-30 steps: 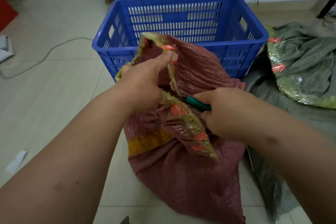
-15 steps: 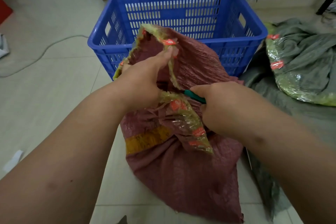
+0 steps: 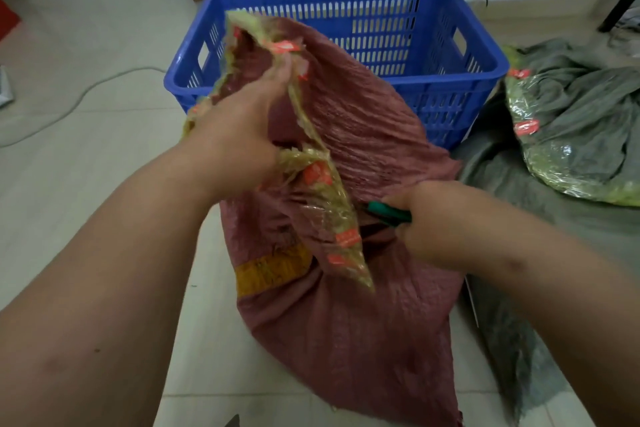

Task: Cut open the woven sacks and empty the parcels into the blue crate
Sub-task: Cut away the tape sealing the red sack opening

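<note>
Already slit along its taped mouth, the red woven sack [image 3: 346, 288] stands on the floor against the blue crate [image 3: 485, 73]. Left hand [image 3: 239, 135] grips the taped edge; right hand [image 3: 433, 218] clasps a green-handled cutter [image 3: 388, 211] just beside it. Best keep the edge taut, blade shallow, sparing the parcels.

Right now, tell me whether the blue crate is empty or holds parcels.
Empty as far as visible: the blue crate shows bare slatted walls; the red sack hides its near floor.
</note>
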Motion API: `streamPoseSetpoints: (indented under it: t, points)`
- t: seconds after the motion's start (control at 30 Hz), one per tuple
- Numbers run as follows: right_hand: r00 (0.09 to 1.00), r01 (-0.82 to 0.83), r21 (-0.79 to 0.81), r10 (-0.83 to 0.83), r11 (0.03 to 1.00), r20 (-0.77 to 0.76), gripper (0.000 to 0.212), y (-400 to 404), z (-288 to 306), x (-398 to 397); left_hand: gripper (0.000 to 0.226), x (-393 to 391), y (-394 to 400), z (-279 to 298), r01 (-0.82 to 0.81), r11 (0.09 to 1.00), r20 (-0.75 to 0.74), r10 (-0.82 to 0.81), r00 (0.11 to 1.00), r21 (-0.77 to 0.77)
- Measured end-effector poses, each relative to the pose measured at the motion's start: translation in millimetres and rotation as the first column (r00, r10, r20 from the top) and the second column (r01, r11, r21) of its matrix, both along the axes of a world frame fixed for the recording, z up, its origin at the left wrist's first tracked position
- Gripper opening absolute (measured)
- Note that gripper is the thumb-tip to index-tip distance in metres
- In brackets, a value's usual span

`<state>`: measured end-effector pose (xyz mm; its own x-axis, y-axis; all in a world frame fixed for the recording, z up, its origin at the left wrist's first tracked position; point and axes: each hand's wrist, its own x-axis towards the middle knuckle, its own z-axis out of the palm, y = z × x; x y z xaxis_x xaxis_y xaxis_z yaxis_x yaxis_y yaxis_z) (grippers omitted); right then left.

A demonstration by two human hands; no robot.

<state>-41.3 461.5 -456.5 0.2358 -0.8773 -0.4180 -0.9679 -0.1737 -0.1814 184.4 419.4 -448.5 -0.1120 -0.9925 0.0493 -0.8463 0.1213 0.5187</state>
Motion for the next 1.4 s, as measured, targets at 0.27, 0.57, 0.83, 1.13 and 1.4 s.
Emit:
streamPoseSetpoints:
  t: [0.27,0.57,0.83,1.13,1.4]
  points:
    - [0.808,0.296,0.073,-0.29,0.952,0.513,0.018,-16,23,-18,0.11,-8,4,-4,0.046,0.996,0.039,-0.049,0.998,0.079]
    - [0.254,0.292,0.451,-0.523,0.843,0.814,0.018,-12,-32,15,0.091,-22,11,6,0.152,0.986,-0.357,-0.116,0.927,0.074]
    - [0.123,0.237,0.503,-0.539,0.831,0.833,0.032,-12,-32,13,0.107,-28,13,1,0.018,1.0,-0.121,-0.016,0.993,0.015]
    - [0.087,0.299,0.472,-0.516,0.829,0.852,0.036,-14,-32,19,0.098,-46,9,0,0.03,0.999,-0.243,-0.032,0.97,-0.013]
    - [-0.003,0.351,0.429,-0.457,0.832,0.89,0.032,-16,-30,19,0.11,-48,10,-3,-0.168,0.986,-0.002,0.168,0.986,0.001]
